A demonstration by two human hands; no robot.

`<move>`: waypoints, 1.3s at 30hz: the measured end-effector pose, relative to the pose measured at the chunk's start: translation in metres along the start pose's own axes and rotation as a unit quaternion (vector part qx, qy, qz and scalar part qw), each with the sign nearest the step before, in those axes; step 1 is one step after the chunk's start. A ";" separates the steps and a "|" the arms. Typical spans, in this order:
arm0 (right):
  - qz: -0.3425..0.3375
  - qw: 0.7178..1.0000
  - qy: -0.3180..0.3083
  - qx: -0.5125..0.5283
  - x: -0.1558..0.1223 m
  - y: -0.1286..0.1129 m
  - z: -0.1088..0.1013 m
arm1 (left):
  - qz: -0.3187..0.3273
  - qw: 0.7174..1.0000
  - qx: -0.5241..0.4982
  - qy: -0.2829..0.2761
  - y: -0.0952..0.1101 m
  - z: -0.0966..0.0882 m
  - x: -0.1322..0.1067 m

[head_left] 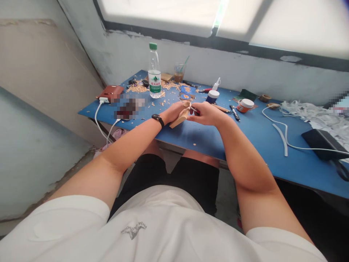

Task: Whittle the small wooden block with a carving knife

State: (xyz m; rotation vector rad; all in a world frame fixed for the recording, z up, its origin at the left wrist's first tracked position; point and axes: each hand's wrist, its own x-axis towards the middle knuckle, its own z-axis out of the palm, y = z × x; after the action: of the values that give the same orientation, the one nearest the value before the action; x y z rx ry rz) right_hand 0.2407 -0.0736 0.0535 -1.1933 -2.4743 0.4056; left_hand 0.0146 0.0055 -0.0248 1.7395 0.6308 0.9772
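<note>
My left hand point(175, 111) is closed around a pale block of wood point(180, 118), whose lower end sticks out toward me over the table's near edge. Closed against the upper end of the block, my right hand point(205, 113) grips a carving knife point(195, 110) with a dark red handle. Its tip is at the wood, largely hidden by my fingers. Wood shavings point(139, 88) lie scattered on the blue table beyond my hands.
A water bottle point(155, 72), a cup point(179, 72), a dark blue jar point(212, 96) and an orange jar point(245, 105) stand behind my hands. A brown pouch point(110, 93) is at left. White cable point(286, 133), a black box point(324, 143) and crumpled plastic point(308, 112) lie right.
</note>
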 end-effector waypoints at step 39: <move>0.033 0.981 -0.104 0.162 -0.008 0.001 -0.023 | 0.244 0.906 0.340 0.069 0.017 -0.010 -0.020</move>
State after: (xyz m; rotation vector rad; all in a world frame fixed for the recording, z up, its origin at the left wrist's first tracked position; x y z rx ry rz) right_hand 0.2558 -0.0774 0.0719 -1.1472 -2.4161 0.9558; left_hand -0.0050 -0.0105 -0.0139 2.5468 0.6925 1.3331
